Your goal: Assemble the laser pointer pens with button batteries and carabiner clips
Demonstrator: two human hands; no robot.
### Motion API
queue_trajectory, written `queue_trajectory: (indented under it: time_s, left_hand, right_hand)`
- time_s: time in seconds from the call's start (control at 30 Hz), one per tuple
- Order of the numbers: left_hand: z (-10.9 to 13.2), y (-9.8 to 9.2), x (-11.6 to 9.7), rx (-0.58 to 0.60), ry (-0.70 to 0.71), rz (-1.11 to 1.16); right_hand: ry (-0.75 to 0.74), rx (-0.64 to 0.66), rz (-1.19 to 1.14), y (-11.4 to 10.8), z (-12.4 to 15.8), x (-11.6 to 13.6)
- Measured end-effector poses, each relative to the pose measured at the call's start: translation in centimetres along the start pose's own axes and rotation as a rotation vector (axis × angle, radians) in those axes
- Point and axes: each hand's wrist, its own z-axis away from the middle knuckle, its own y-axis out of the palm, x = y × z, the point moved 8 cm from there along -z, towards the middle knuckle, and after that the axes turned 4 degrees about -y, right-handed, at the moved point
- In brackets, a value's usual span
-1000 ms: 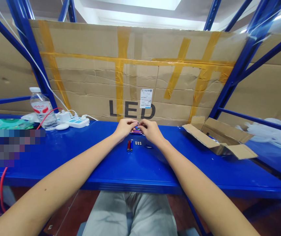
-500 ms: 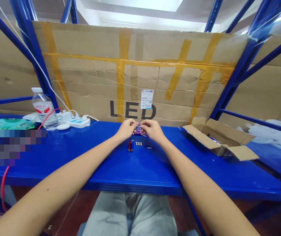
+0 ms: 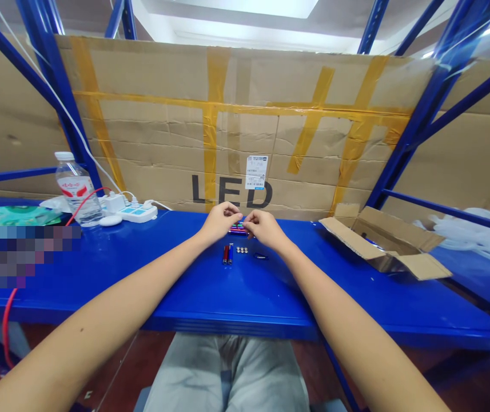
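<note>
My left hand (image 3: 224, 221) is over the blue table, fingers curled and pressed together; whatever it may hold is too small to make out. Close beside it, my right hand (image 3: 263, 226) has its fingers pinched, with what they hold hidden. Several shiny coloured tubes (image 3: 238, 230) lie behind and between the hands, partly covered by them. Nearer the front, a red tube (image 3: 226, 254) and a blue tube (image 3: 230, 254) lie side by side. Right of them is a group of small round silver pieces (image 3: 242, 250), then a dark carabiner-like clip (image 3: 261, 257).
An open cardboard box (image 3: 382, 240) stands on the right of the table (image 3: 236, 297). At the left are a water bottle (image 3: 77, 191), a white power strip (image 3: 137, 213), a green packet (image 3: 19, 216) and a red cable (image 3: 7, 326). A tall cardboard sheet (image 3: 154, 143) stands behind.
My left hand has moved slightly up and left, and its fingers have loosened a little. More of the coloured tubes shows between the hands.
</note>
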Motion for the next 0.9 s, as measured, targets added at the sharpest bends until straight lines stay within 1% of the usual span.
queue_trajectory:
  time_s: [0.07,0.13,0.23,0.3,0.4,0.5,0.6,0.77,0.9]
  left_hand:
    - [-0.3,-0.7,0.3,-0.029,-0.018,0.004]
    - [-0.5,-1.6,0.6,-0.051,-0.039,-0.038]
    - [-0.7,-2.6,0.9,-0.044,-0.041,-0.233]
    - [-0.8,-2.7,1.1,0.004,-0.044,-0.383]
    - [-0.7,-2.3,2.1,0.127,-0.129,-0.51]
    - [-0.3,-1.8,3.3,0.247,-0.246,-0.532]
    - [0.2,-1.4,3.9,0.338,-0.321,-0.534]
    - [0.9,-1.3,4.1,0.424,-0.399,-0.565]
    - [1.3,-0.9,4.0,0.517,-0.429,-0.551]
  right_hand:
    - [0.009,0.042,0.163,-0.6,0.0,-0.6]
    - [0.03,0.143,0.321,-1.0,0.1,-1.5]
    - [0.114,0.302,0.511,-1.5,0.5,-3.4]
    - [0.18,0.403,0.542,-1.5,0.9,-4.4]
    - [0.236,0.509,0.494,-1.3,1.4,-4.9]
    - [0.234,0.546,0.456,-1.1,1.6,-4.7]
    - [0.217,0.559,0.453,-1.0,1.7,-4.6]
    - [0.215,0.557,0.5,-0.9,1.6,-4.7]
    - [0.228,0.565,0.512,-0.8,1.6,-4.6]
